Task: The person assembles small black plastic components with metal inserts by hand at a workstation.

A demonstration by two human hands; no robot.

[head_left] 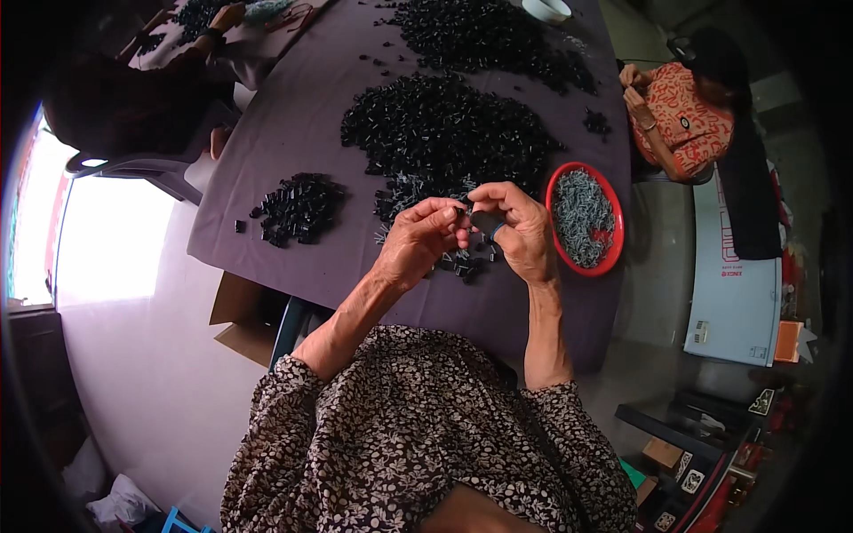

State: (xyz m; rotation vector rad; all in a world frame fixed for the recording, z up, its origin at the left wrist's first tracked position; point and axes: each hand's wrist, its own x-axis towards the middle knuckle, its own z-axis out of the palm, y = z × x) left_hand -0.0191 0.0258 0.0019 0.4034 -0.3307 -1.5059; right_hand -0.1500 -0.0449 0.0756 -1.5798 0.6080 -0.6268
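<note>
Over the near edge of the cloth-covered table, my two hands are close together, almost touching. Between the thumb and fingers of my left hand (416, 238) is a small black piece (459, 214), probably one of the kind heaped in front. My right hand (526, 235) curls in from the other side, fingers bent toward that piece. A dark cover (486, 222) with a blue band sits on its thumb. What the right fingertips pinch, if anything, is too small to make out. Below and behind the hands lie loose black pieces (464, 266) and grey metal screw-like pieces (404, 191).
A large heap of black pieces (444, 129) fills the middle, with another heap (489, 35) beyond. A smaller pile (298, 209) lies left. The red basin (619, 233) of grey metal pieces stands right. Co-workers sit at left and at right, in an orange patterned top (680, 120).
</note>
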